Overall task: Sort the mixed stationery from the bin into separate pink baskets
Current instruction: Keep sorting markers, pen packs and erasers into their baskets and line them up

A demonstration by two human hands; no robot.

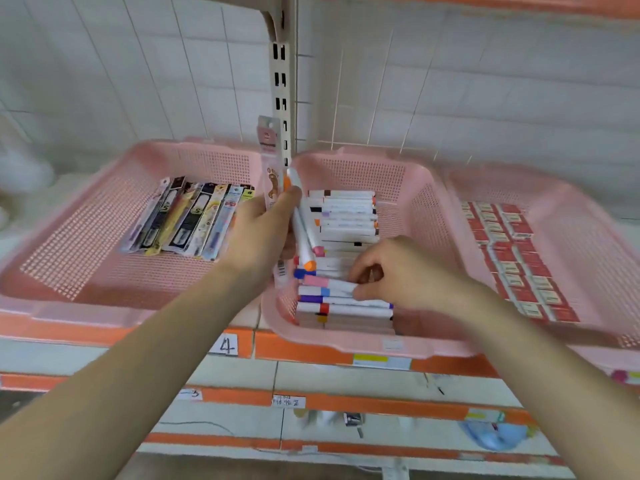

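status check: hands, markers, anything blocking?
Left hand shut on two markers plus a flat packet. Right hand pinching a marker in the middle basket. Nothing blocking.

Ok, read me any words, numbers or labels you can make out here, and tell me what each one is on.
"4": handwritten on a white tag on the orange shelf edge.
"3": handwritten on a white tag on the lower shelf edge, partly hidden by the left forearm.
"5": marked on two packets in the left basket.
Too blurred to read: the printed label on the lower shelf, the packet in the left hand, and the red boxes.
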